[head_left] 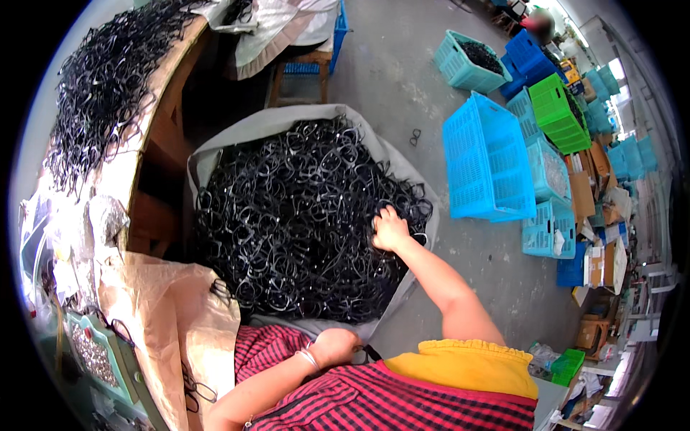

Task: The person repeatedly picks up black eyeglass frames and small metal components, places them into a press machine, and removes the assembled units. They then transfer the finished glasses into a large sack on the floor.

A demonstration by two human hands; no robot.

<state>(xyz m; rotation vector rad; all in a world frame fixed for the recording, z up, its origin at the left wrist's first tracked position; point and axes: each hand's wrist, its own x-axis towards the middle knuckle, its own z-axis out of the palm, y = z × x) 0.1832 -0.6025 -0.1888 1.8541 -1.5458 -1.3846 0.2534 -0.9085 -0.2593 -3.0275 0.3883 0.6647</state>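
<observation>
A large grey sack (338, 111) stands wide at the top on the floor before me, heaped with black eyeglass frames (287, 215). At the right side of the heap, my right hand (389, 230) is curled down onto some frames, its fingertips partly sunk among them. Close to my body, at the near edge of the sack, my left hand (336, 348) is closed, with a bracelet on its wrist. A small black piece shows beside its fingers; what it is I cannot make out.
More black frames cover the worktable (133, 154) at left, with brown paper (172, 302) hanging off its near end. A wooden stool (302, 72) stands beyond the sack. Blue crates (489, 158) and a green crate (557, 115) line the right. One loose frame (415, 137) lies on the floor.
</observation>
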